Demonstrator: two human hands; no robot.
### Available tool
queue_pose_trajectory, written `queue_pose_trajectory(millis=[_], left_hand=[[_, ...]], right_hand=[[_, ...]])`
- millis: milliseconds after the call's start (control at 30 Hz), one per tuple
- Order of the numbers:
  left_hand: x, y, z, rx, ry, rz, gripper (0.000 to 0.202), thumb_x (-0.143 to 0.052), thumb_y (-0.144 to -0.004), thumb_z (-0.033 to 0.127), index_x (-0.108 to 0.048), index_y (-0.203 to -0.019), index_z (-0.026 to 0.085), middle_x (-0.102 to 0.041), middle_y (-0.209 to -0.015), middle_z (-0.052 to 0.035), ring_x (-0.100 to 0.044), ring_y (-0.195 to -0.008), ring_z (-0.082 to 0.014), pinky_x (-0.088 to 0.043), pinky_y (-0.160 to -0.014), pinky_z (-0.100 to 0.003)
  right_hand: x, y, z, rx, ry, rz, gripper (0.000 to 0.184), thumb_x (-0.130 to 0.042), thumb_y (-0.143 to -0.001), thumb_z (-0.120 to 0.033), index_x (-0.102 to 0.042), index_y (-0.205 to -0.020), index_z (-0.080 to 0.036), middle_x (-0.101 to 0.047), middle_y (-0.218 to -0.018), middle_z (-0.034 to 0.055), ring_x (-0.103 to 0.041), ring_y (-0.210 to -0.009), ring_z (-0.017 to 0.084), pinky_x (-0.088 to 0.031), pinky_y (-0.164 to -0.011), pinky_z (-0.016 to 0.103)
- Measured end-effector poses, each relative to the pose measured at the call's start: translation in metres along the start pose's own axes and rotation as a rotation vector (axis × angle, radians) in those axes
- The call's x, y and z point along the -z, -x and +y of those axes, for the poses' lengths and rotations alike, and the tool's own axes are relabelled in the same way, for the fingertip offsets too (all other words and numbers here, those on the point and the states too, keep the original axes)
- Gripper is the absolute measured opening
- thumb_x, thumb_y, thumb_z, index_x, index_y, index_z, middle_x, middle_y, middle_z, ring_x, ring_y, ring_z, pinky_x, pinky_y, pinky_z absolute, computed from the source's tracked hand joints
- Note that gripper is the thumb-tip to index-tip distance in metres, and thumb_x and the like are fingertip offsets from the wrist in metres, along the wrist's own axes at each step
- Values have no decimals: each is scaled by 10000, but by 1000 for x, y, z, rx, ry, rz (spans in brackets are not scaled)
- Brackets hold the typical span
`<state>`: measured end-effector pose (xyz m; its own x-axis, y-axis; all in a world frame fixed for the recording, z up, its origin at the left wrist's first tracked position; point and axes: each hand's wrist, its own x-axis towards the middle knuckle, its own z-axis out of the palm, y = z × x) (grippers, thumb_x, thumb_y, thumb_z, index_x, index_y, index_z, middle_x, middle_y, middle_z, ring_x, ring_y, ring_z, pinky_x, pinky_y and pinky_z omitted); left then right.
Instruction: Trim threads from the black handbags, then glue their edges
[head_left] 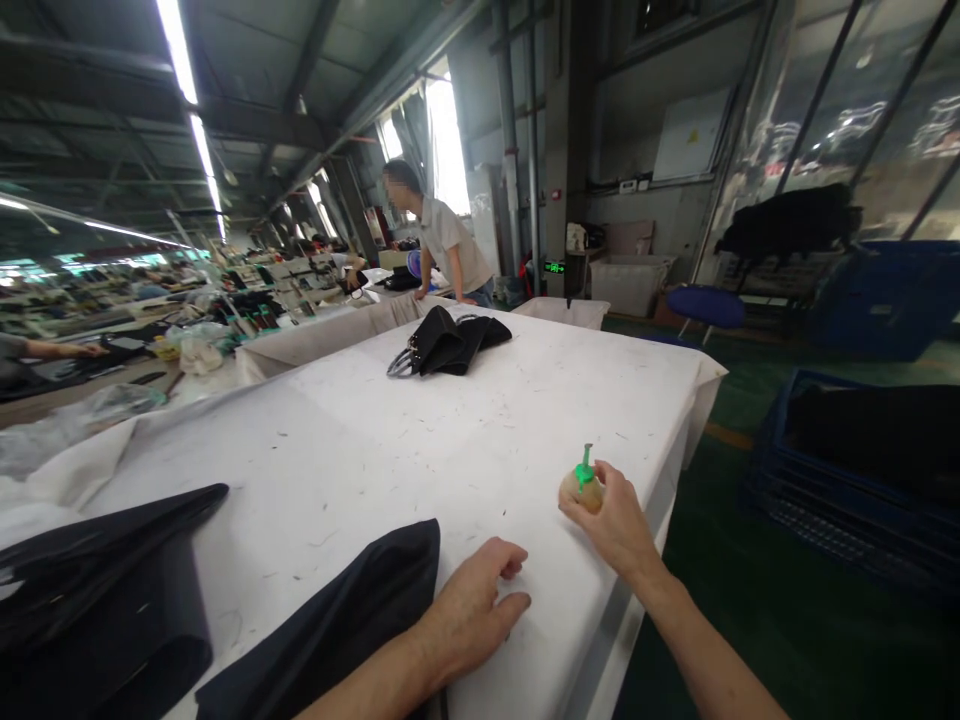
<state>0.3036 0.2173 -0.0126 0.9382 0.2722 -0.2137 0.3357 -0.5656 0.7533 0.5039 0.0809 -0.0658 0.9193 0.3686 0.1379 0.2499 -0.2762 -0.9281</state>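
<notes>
My right hand is closed around a small, round, pale bottle with a green cap and a thin upright spout, near the right edge of the white-covered table. To the left, my left hand hovers over or rests on the table, its thumb and bent fingers apart and nothing between them. Beside its wrist lies a dark piece that looks like fabric or a bag. Another dark, shiny piece is spread at the table's left front.
Black bags with grey handles lie toward the far end of the table. Behind them a person leans on the table edge. Blue crates and a blue stool stand on the green floor at right.
</notes>
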Motion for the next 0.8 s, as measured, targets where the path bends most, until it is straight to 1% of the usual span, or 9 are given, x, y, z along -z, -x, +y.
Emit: queue_pose_trajectory(millis=[133,200,333,400,467,533,633,700,800], left_hand=[[-20,1,-11,87,197,51,464,-586,-746,156,-552,-1209,165,-610,-1109,-86,-586,-986,-211,-483,-821,-339],[-28,1,-15,132,328,89,618,-667,-687,144,-494,-1279,168,-571,-1209,-115,-572,-1049,-233,-483,-830,-347],[-33,0,-8,100,677,126,1155,-889,-444,149,-281,-1419,267,-351,-1476,-160,-539,-1170,-293,-508,-794,-340],[-32,1,-2,8,862,89,1201,-920,-385,147,-287,-1398,270,-442,-1401,-147,-598,-1056,-259,-521,-774,-331],[-32,4,4,-67,981,82,1107,-919,-374,124,-371,-1330,237,-577,-1216,-92,-620,-918,-199,-519,-757,-301],[-33,6,6,-82,1012,137,996,-903,-390,98,-445,-1268,208,-628,-1060,-42,-606,-828,-156,-501,-712,-257],[-39,7,5,-21,985,294,829,-850,-443,68,-519,-1196,176,-625,-905,0,-561,-702,-109,-446,-610,-208],[-44,6,1,9,942,396,730,-832,-473,70,-543,-1136,165,-618,-862,7,-536,-671,-99,-421,-584,-200],[-51,4,-5,20,877,501,692,-862,-484,107,-554,-1099,176,-627,-850,4,-545,-690,-115,-421,-591,-205]], right_hand=[[-8,-3,-4,-18,80,-100,592,-749,-650,-430,-572,-1144,-156,-659,-1012,111,-605,-977,338,-426,-933,514],[-4,7,-11,-11,69,-184,561,-722,-693,-435,-560,-1160,-169,-675,-983,85,-630,-920,304,-468,-888,478],[7,34,-44,101,-72,-611,452,-734,-686,-274,-619,-1119,-218,-691,-1053,25,-638,-999,248,-497,-912,367],[8,45,-61,183,-139,-824,470,-743,-653,-172,-648,-1109,-233,-678,-1086,11,-616,-1052,242,-477,-964,353],[5,52,-70,265,-175,-908,480,-748,-661,-152,-669,-1124,-248,-654,-1133,19,-590,-1102,247,-454,-1013,363],[0,56,-68,335,-181,-878,451,-726,-725,-209,-678,-1170,-264,-607,-1249,49,-547,-1193,266,-422,-1069,399],[-7,59,-57,351,-138,-642,416,-695,-791,-312,-670,-1205,-278,-563,-1321,81,-522,-1236,288,-414,-1085,466],[-8,62,-54,286,-165,-502,391,-708,-801,-362,-656,-1177,-271,-629,-1192,79,-604,-1098,265,-499,-989,446],[-3,65,-64,213,-293,-438,310,-724,-809,-400,-656,-1075,-255,-689,-958,41,-665,-888,208,-572,-831,337]])
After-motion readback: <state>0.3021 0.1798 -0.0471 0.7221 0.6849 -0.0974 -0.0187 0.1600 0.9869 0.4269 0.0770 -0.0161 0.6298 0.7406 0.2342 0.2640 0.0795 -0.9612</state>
